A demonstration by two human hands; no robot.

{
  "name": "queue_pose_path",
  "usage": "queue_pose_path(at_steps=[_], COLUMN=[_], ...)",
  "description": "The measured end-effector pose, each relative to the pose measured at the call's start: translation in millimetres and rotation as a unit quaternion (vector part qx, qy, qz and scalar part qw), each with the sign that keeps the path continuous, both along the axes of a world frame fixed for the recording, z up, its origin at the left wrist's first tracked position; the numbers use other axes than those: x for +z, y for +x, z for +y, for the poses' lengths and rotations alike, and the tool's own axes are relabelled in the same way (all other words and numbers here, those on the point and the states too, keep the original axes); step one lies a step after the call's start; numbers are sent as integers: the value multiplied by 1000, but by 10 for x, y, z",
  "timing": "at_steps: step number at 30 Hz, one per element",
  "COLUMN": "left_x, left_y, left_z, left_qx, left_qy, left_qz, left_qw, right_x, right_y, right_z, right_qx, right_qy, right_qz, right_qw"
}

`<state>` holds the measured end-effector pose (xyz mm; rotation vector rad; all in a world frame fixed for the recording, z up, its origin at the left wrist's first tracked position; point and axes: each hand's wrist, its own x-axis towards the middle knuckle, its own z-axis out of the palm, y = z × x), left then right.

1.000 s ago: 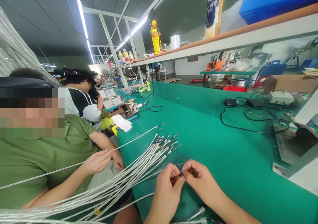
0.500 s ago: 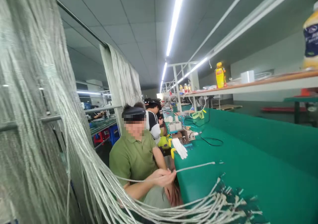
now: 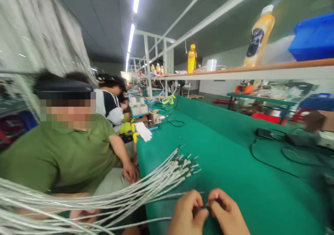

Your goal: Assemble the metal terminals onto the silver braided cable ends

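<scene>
Fingers point(image 3: 195, 196) pinching one dark piece point(image 3: 206, 207), one cable bundle point(image 3: 161, 175)

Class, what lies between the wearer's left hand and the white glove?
The pale cable bundle, its loose ends resting on the green bench, lies between the left hand and the white glove in the head view.

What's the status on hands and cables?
Left hand, right hand pinched at small dark piece, blurred. Cable bundle left of them, ends over green table. Nothing seen covering either hand.
</scene>
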<state>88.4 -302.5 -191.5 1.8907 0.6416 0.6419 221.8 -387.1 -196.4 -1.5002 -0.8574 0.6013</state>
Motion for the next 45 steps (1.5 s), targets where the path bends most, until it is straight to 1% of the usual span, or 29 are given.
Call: queue_pose_path(at_steps=[2,5,7,9,12,15,17,22,30,37,41,45], left_x=[6,27,38,44,36,18,8,2,8,-2,-22,-31], left_y=[5,-5,-6,1,16,25,30,49,35,53,50,50], left_z=[-29,14,32,32,18,6,3,14,25,18,20,13], left_qx=[11,14,22,24,12,10,9,-1,-8,-22,-40,-40], left_qy=[3,-14,-24,-26,-19,-11,-11,-14,-27,-28,-48,-67], left_qz=[12,16,16,11,14,27,34,38,21,27,17,21], left_qw=[1000,1000,999,999,1000,1000,999,999,999,999,998,997], right_x=[16,0,-14,-20,-15,-7,-7,-12,31,56,50,18], right_y=[37,59,48,23,-22,-51,-51,-32,-32,-63,-67,-45], right_z=[5,39,39,30,16,9,7,7,3,-12,-17,-3], right_qx=[-15,0,10,29,61,65,63,70,74,61,58,53], right_qy=[9,33,50,47,25,13,9,4,-2,29,24,17], right_qz=[48,93,100,85,23,-28,-42,-28,-7,-15,-17,-16], right_qw=[999,995,994,995,998,997,997,997,997,998,998,998])
